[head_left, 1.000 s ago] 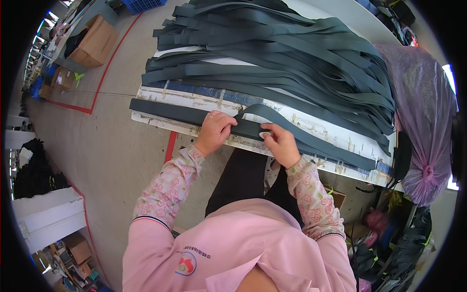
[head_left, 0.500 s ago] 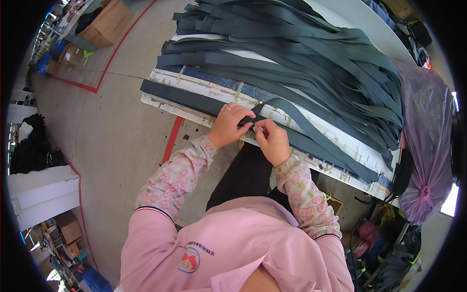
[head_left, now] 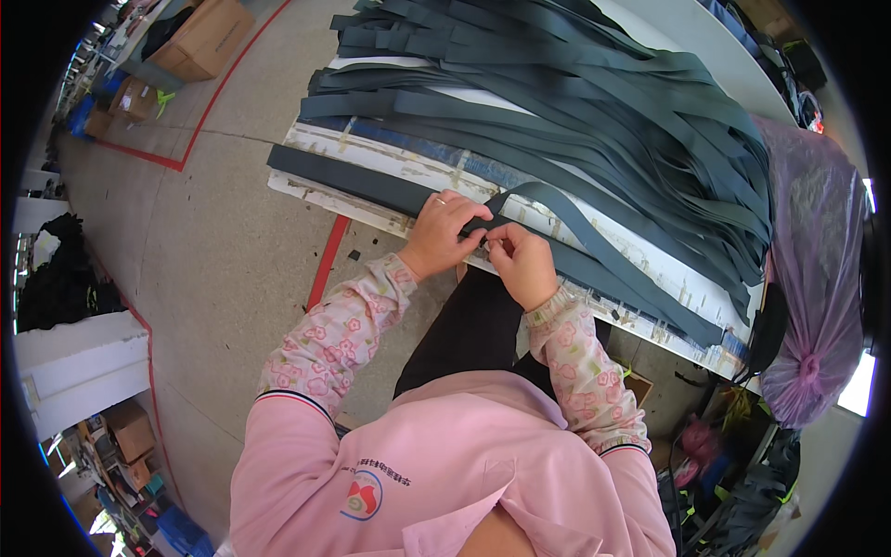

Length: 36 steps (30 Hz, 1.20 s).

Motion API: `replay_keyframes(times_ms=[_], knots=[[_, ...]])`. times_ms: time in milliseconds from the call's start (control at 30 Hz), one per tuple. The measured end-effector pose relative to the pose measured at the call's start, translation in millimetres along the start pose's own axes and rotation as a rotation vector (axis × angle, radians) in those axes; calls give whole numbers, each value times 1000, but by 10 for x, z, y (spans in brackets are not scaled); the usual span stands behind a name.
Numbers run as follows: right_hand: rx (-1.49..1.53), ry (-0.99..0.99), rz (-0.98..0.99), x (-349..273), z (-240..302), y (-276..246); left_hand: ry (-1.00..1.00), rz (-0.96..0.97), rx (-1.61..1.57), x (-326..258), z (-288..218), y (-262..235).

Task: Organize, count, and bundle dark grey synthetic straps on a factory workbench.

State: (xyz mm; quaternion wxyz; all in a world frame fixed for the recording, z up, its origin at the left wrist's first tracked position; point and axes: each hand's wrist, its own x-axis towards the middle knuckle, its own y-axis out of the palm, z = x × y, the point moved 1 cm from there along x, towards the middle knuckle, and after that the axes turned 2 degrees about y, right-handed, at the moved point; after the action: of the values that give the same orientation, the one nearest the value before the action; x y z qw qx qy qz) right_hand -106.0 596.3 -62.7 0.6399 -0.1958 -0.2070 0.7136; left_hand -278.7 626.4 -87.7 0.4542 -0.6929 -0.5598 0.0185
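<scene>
A long dark grey-green webbing strap (head_left: 348,183) lies along the near edge of a worn white table (head_left: 306,197). My left hand (head_left: 444,234) is closed on it near its middle, thumb and fingers bent together. Close beside it, my right hand (head_left: 525,266) pinches at the near edge of the strap; what its fingertips hold is too small and hidden to name. From between the hands a strip of the same webbing (head_left: 568,215) arches up and runs right along the table. Behind lies a large pile of similar straps (head_left: 557,88), draped toward the right.
A pink translucent plastic bag (head_left: 812,269), tied at its lower end, hangs at the table's right end. Cardboard boxes (head_left: 200,42) stand at the far left beyond a red floor line (head_left: 323,265). Bundles of dark goods (head_left: 756,487) lie at the lower right.
My right fingertips have turned slightly and drawn inward; a small pale spot seen at them earlier is now mostly hidden. My left hand stays on the strap.
</scene>
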Motion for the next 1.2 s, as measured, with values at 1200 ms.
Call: replay_keyframes(times_ms=[1200], knots=[[-50, 175, -146, -748, -808, -1385, 15, 29, 39, 25, -30, 3]])
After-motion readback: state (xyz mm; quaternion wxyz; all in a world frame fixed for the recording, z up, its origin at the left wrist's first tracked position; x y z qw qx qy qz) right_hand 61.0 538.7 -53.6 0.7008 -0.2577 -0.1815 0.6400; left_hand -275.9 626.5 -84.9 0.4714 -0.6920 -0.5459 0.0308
